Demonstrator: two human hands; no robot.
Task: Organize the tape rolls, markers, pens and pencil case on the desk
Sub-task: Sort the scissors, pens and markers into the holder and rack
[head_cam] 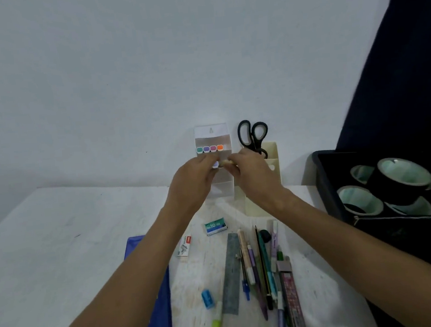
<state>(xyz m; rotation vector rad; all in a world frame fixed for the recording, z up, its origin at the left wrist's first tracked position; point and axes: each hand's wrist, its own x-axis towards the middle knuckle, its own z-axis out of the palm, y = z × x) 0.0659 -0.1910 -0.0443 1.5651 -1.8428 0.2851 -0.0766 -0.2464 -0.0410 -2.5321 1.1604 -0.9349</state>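
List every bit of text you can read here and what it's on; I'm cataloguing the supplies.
"No10": on the small green-and-blue box on the desk.
White-and-red box: print too blurred to read.
Purple pen: print along the barrel too small to read.
Patterned case: markings unreadable.

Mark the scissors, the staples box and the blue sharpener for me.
scissors (pixel 253 136): head view, on the black handle loops, standing in the cream holder.
staples box (pixel 215 226): head view, on its green printed top face.
blue sharpener (pixel 208 298): head view, on the middle of its body, left of the ruler.
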